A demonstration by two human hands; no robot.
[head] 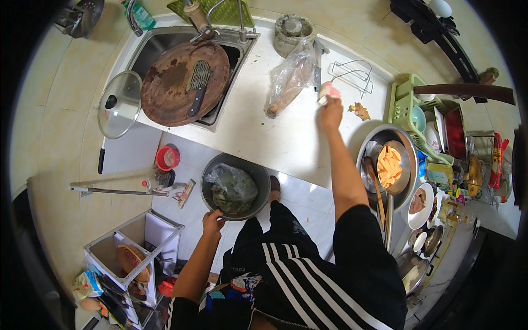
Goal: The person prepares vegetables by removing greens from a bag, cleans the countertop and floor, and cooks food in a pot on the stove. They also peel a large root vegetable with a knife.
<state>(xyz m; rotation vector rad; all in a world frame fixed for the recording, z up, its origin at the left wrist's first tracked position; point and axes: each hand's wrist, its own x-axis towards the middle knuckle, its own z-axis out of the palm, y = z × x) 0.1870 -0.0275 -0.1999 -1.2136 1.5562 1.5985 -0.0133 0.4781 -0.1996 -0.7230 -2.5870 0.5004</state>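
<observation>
My left hand (213, 223) grips the near rim of a grey bin (264, 187), which holds a clear plastic bag (235, 179) and green vegetable scraps (231, 201). Over the white countertop (247, 123), my right hand (332, 114) has its fingers closed on a pink and white cloth (328, 91). A piece of ginger root (359, 111) lies just right of that hand. To its left is a clear plastic bag (293, 74) with a long brown item inside, too unclear to name. A dark-handled knife (317, 68) and a wire rack (359, 76) lie beyond the cloth.
A round wooden chopping board (165, 99) bearing a cleaver (199, 86) covers much of the sink (150, 43). Against the wall stands a stone mortar (284, 45). A steel basin (408, 140) with orange slices in a pan sits at right, beside a green dish rack (402, 101).
</observation>
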